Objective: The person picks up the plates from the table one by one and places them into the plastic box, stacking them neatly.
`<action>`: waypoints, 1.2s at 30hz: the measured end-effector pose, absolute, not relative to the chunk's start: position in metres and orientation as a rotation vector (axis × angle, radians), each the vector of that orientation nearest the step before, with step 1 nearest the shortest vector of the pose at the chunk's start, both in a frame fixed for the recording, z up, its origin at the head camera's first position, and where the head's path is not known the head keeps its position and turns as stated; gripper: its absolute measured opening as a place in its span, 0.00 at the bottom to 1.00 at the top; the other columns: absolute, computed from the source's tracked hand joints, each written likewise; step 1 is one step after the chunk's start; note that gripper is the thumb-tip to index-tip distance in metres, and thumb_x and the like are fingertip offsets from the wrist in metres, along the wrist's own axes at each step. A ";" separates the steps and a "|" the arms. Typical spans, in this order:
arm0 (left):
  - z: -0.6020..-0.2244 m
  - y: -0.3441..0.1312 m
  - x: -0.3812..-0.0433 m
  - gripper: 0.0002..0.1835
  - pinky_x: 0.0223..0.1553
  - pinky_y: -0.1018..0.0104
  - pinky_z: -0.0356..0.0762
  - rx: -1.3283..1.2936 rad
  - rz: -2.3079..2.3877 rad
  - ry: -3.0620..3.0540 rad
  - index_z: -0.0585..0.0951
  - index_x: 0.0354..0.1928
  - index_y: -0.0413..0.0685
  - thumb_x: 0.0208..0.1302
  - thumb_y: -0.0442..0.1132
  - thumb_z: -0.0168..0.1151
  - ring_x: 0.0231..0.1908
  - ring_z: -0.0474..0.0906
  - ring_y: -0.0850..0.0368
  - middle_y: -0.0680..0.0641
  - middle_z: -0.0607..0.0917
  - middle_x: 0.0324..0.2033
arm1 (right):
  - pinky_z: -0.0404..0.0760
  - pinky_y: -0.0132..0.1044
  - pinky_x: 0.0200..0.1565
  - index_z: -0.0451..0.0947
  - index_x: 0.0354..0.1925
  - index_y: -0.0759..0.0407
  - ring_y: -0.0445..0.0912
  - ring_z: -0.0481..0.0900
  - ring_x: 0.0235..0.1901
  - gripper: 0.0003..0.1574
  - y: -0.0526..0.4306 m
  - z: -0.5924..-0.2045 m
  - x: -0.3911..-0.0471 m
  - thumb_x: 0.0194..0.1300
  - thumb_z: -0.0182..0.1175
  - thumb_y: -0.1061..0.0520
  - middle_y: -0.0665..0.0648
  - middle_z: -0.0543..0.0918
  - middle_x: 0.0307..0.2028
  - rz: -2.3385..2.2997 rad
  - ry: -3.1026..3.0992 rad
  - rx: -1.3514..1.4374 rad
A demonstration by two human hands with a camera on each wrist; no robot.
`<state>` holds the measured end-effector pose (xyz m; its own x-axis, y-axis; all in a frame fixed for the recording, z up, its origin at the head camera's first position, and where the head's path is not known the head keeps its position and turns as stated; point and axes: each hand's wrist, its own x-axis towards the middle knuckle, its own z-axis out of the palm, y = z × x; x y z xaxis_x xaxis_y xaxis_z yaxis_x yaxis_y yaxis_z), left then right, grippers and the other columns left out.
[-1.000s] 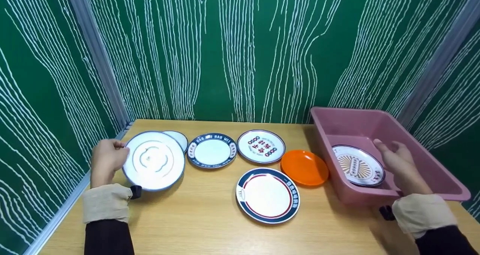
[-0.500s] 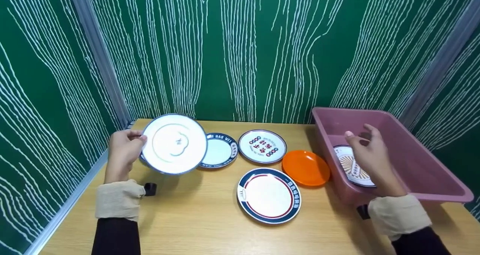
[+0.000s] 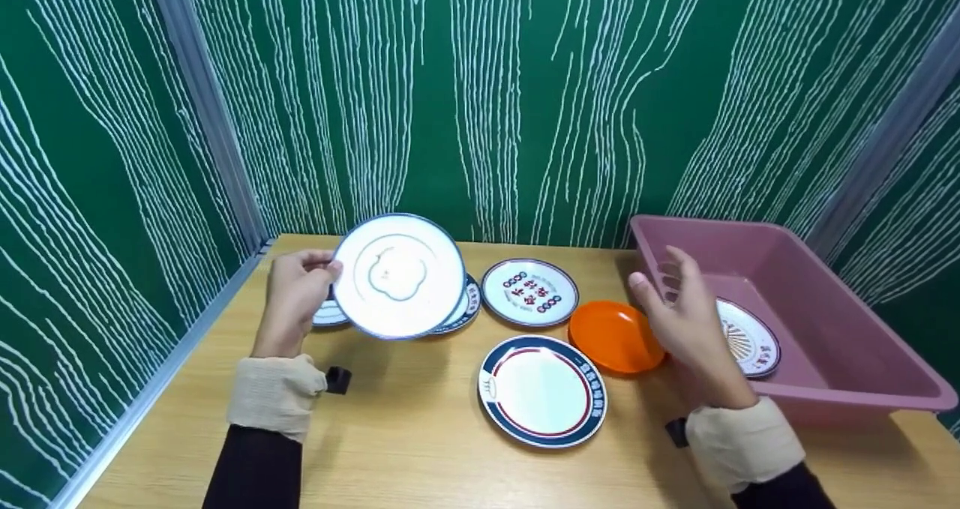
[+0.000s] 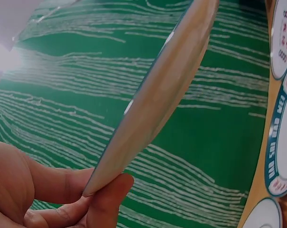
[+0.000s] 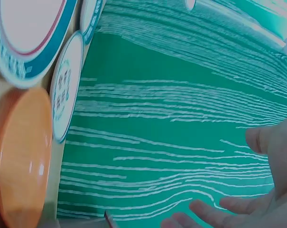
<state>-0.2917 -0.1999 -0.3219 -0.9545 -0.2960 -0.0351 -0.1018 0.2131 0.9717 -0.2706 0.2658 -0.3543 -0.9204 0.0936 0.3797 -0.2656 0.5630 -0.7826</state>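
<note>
My left hand pinches the left rim of a white plate with a thin blue edge and a flower-shaped line in its middle. The plate is raised off the table and tilted, overlapping a blue-rimmed lettered plate and a small white plate in the head view. In the left wrist view the held plate shows edge-on between thumb and fingers. My right hand holds nothing, fingers spread, over the near left wall of a pink plastic tub. A plate with a gold sunburst lies inside the tub.
On the wooden table lie a plate with red characters, an orange plate beside the tub, and a larger plate with a dark blue rim and red ring in front. Green walls with white lines enclose the table.
My left hand has lifted the white plate and carried it to the right. My right hand has moved left from above the sunburst plate, out over the tub's side wall.
</note>
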 end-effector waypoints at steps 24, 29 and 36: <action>-0.320 -0.129 -0.280 0.13 0.40 0.69 0.84 0.180 -2.248 -2.041 0.78 0.57 0.37 0.75 0.31 0.56 0.39 0.79 0.54 0.40 0.79 0.48 | 0.74 0.62 0.64 0.61 0.75 0.60 0.62 0.73 0.63 0.43 0.222 -0.376 -0.261 0.71 0.65 0.49 0.66 0.73 0.67 1.071 -2.411 0.537; -0.321 -0.117 -0.276 0.12 0.41 0.66 0.85 0.156 -2.317 -1.981 0.78 0.57 0.36 0.75 0.29 0.56 0.39 0.81 0.53 0.39 0.79 0.48 | 0.75 0.59 0.65 0.61 0.75 0.58 0.60 0.74 0.64 0.39 0.215 -0.376 -0.258 0.73 0.63 0.51 0.63 0.75 0.65 1.210 -2.395 0.548; -0.330 -0.096 -0.269 0.11 0.41 0.66 0.85 0.159 -2.379 -1.873 0.77 0.55 0.34 0.75 0.29 0.55 0.39 0.80 0.52 0.39 0.79 0.46 | 0.79 0.46 0.62 0.60 0.75 0.57 0.54 0.79 0.59 0.35 0.203 -0.378 -0.255 0.78 0.57 0.50 0.62 0.78 0.62 1.636 -2.345 0.480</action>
<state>-0.2690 -0.0962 -0.3298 -0.9885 -0.1505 -0.0145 0.0213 -0.2334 0.9721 -0.2554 0.2026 -0.3775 -0.9167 -0.1287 0.3782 -0.3994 0.3184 -0.8597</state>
